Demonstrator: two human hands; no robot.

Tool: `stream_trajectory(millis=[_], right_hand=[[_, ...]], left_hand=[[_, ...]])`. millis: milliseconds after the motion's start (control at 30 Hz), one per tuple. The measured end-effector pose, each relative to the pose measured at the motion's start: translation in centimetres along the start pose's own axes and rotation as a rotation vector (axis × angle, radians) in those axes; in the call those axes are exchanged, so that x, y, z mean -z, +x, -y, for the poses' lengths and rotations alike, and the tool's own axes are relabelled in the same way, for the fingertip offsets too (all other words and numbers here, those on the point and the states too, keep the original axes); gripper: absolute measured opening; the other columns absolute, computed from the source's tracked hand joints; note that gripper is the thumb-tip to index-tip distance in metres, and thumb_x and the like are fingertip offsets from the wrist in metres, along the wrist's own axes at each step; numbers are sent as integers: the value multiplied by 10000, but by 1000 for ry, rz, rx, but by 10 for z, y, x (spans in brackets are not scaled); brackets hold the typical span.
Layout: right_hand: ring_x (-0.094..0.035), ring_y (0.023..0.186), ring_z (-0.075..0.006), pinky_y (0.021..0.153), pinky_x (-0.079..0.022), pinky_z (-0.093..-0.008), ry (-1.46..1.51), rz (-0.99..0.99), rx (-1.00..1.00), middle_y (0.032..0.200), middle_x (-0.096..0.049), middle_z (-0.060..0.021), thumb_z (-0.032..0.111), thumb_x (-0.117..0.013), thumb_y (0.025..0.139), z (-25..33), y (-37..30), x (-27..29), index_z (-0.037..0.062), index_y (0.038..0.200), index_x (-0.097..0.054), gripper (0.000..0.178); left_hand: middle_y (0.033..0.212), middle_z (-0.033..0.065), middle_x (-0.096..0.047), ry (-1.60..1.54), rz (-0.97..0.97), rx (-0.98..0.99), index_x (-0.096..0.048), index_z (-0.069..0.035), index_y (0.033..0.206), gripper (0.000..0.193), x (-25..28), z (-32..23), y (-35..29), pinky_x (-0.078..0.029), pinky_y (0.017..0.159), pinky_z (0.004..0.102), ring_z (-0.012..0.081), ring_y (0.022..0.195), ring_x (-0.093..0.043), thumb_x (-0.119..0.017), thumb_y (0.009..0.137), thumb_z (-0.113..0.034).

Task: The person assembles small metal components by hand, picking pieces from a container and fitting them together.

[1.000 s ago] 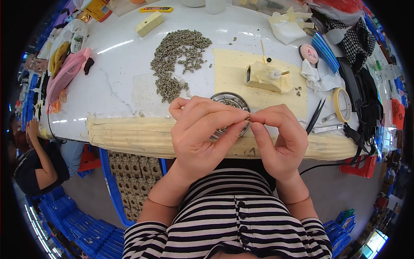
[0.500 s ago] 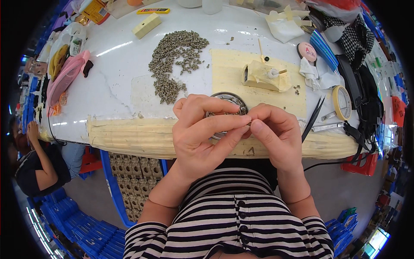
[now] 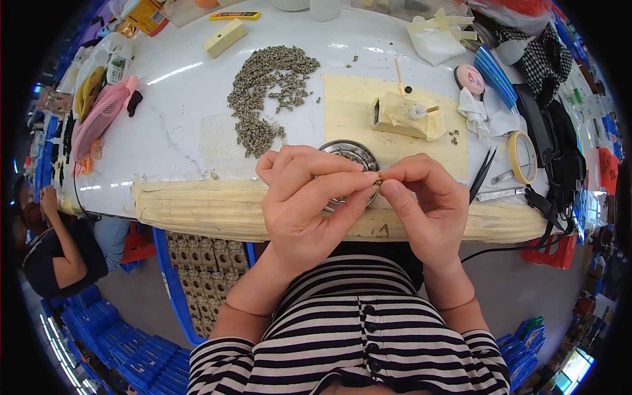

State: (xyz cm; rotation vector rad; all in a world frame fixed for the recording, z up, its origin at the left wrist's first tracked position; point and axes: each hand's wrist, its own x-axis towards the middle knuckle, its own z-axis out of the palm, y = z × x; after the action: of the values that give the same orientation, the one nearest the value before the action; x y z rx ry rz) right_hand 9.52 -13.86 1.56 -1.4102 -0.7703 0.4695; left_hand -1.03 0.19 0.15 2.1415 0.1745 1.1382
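- The left hand (image 3: 296, 207) was pinched nearly closed at index finger and thumb, with a tiny metal part (image 3: 378, 180) at the tips, its other fingers loosely curled
- The right hand (image 3: 431, 210) met it there, index finger and thumb bent close together beside the part; I could not tell whether they gripped it or only touched it
- Half a second before, the fingertips were bunched lower and mostly hid the part; now a bit of it showed between the two hands
- The right hand had spread a little rightward and covered more of the lower end of the dark tweezers (image 3: 484, 174)
- The part was above the round metal dish (image 3: 373, 157), which the left hand partly hid
- The pile of small metal parts (image 3: 253, 76) and the tape-wrapped block (image 3: 405, 118) lay on the table (image 3: 178, 125) as before
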Motion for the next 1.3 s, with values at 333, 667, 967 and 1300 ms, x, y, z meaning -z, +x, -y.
stream_trajectory(millis=[333, 667, 967, 1300], right_hand=[[-655, 839, -122, 768, -526, -246, 65, 59, -49, 929, -707, -88, -19, -710, 891, 1, -1, 3, -38, 1000, -731, 112], [-653, 843, -115, 768, -525, -240, 87, 14, -84, 947, -703, -87, 4, -714, 900, -2, -1, 3, -38, 1009, -722, 117], [-640, 749, -177, 694, -501, -275, -355, -142, 201, 836, -708, -90, 12, -726, 868, -10, 4, 6, -19, 924, -734, 65], [-634, 735, -205, 677, -491, -290, -413, -152, 277, 822, -707, -94, -14, -729, 845, -13, 4, 7, -16, 895, -731, 50]], left_hand=[[918, 22, -709, -27, 56, -47, -766, -90, 929, 211, 4, 3, -1, -392, 804, 330, 180, 831, -582, -811, 735, -21], [913, 21, -708, -34, 90, 61, -764, -80, 910, 199, 9, 2, -1, -386, 821, 329, 179, 845, -582, -802, 730, -4], [867, -3, -666, 389, 200, 135, -762, -112, 910, 129, 13, 6, 9, -286, 861, 337, 140, 875, -572, -778, 786, -80], [879, -40, -639, 467, 12, 278, -749, -135, 923, 90, 50, 20, 9, -265, 905, 358, 139, 877, -551, -757, 835, -116]])
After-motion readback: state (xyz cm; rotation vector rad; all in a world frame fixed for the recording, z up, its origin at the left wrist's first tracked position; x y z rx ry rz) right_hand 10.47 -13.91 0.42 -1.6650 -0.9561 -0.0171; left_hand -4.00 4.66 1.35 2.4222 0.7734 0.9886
